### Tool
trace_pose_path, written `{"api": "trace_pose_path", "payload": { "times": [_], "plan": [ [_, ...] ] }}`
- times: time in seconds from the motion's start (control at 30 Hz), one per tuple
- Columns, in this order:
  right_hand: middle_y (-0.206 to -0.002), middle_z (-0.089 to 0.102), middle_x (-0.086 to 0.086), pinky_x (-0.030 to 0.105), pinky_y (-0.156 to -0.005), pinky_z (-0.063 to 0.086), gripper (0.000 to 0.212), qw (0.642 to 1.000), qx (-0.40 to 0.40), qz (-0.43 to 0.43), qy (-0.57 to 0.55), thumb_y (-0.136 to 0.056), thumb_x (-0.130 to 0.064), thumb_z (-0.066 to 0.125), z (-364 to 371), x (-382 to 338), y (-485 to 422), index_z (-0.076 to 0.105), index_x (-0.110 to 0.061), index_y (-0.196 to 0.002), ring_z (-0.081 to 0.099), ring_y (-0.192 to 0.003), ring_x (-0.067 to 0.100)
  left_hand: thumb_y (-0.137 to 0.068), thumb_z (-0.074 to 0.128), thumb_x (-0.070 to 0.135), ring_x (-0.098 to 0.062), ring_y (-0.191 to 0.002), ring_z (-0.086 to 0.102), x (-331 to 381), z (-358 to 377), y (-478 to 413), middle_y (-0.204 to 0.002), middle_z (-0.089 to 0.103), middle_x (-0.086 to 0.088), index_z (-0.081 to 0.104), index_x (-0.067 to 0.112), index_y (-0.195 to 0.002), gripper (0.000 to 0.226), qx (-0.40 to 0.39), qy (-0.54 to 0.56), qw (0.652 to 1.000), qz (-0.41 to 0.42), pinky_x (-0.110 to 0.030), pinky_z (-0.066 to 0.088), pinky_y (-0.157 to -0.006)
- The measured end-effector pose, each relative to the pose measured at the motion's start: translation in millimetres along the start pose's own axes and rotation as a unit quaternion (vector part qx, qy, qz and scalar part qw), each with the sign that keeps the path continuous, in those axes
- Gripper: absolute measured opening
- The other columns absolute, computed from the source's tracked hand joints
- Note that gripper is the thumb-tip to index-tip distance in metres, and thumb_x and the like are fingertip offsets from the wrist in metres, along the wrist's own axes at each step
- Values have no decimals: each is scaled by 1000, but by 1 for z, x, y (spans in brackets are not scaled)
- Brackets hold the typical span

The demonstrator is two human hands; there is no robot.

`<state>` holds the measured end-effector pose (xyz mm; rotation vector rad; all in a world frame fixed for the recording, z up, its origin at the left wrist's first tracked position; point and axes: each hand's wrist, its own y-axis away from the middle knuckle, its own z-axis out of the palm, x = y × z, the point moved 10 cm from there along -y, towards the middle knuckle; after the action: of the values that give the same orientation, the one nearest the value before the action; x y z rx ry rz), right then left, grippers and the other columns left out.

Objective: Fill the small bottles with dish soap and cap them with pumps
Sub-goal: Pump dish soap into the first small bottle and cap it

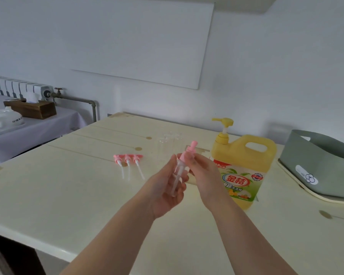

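My left hand (pixel 167 193) holds a small clear bottle (pixel 178 176), tilted, above the middle of the cream table (pixel 68 187). A pink pump (pixel 189 151) sits in the bottle's neck, and my right hand (pixel 204 173) pinches its collar. Three more pink pumps (pixel 128 162) with white tubes lie side by side to the left. Clear empty small bottles (pixel 168 142) stand further back. The big yellow dish soap jug (pixel 241 165) with a yellow pump stands just right of my hands.
A grey-green basin (pixel 322 161) sits on a tray at the table's right edge. To the far left, a second table with a white cloth carries a wooden tissue box (pixel 33 109) and a white teapot (pixel 5 119). A radiator and pipe run along the wall.
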<state>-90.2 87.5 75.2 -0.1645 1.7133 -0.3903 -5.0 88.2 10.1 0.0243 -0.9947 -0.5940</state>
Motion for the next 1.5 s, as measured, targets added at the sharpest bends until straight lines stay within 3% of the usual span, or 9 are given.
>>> {"api": "trace_pose_path", "payload": {
  "times": [0.07, 0.17, 0.4, 0.5, 0.73, 1.0, 1.17, 1.33, 1.5],
  "plan": [
    [-87, 73, -2, 17, -77, 46, 44, 1000, 31, 4, 2, -78, -56, 55, -18, -2, 5, 74, -19, -91, 66, -84, 6, -91, 53, 48, -9, -48, 52, -11, 10, -2, -60, 59, -2, 65, 9, -66, 48, -9, 42, 999, -19, -14, 43, -40],
    [-85, 73, -2, 30, -86, 46, 40, 995, 93, 3, -26, -76, -55, 58, -60, -7, 19, 74, -20, -85, 66, -90, 16, -99, 44, 32, -11, -50, 57, -31, 35, -2, -64, 62, -6, 65, 3, -77, 42, -57, 75, 994, -48, -14, 48, -45],
    [-82, 72, -3, 39, -87, 51, 48, 978, 206, -6, -30, -67, -69, 68, -173, -13, 72, 76, -23, -77, 66, -85, 16, -94, 54, 12, -5, -43, 49, -86, 83, -14, -56, 58, -3, 63, 4, -77, 21, -52, -109, 991, -58, -12, 44, -42],
    [-79, 68, -4, 43, -91, 48, 35, 960, 275, 1, 48, -83, -52, 66, -241, -13, 97, 72, -18, -80, 62, -83, 15, -90, 59, 5, -5, -45, 45, -113, 109, -23, -57, 54, -1, 66, 4, -80, 13, -66, -153, 984, -62, -12, 41, -41],
    [-65, 50, 11, 30, -60, 27, 32, 907, 373, 79, 177, -92, -31, 60, -362, 29, 140, 61, -3, -76, 45, -63, 26, -86, 62, 0, -11, -67, 51, -168, 186, -51, -70, 57, -1, 66, 9, -92, 12, -113, -235, 965, -35, -19, 45, -62],
    [-52, 39, -6, 17, -45, 27, 39, 884, 420, 101, 179, -88, -29, 66, -423, 69, 144, 48, -13, -58, 33, -47, 5, -83, 62, 2, -11, -78, 56, -208, 276, -105, -95, 63, -1, 65, 19, -92, 19, -135, -366, 918, 65, -23, 46, -73],
    [-54, 44, -5, 13, -48, 32, 31, 882, 423, 98, 184, -87, -30, 67, -443, 82, 135, 55, -15, -63, 40, -49, 3, -84, 60, 3, -6, -76, 57, -218, 313, -134, -100, 61, 9, 59, 20, -106, 28, -128, -426, 887, 127, -6, 40, -56],
    [-61, 52, -8, 9, -53, 35, 14, 874, 431, 106, 198, -85, -28, 70, -462, 99, 131, 63, -21, -75, 44, -57, 5, -85, 60, 4, -10, -91, 57, -234, 324, -154, -108, 63, 6, 56, 21, -116, 36, -125, -471, 861, 145, -22, 44, -80],
    [-70, 59, -9, 6, -56, 37, 12, 866, 447, 119, 191, -83, -27, 72, -471, 110, 131, 65, -17, -85, 52, -67, 7, -85, 60, 6, -8, -97, 54, -238, 323, -161, -110, 60, 10, 53, 21, -119, 37, -132, -514, 830, 172, -18, 39, -83]
  ]
}}
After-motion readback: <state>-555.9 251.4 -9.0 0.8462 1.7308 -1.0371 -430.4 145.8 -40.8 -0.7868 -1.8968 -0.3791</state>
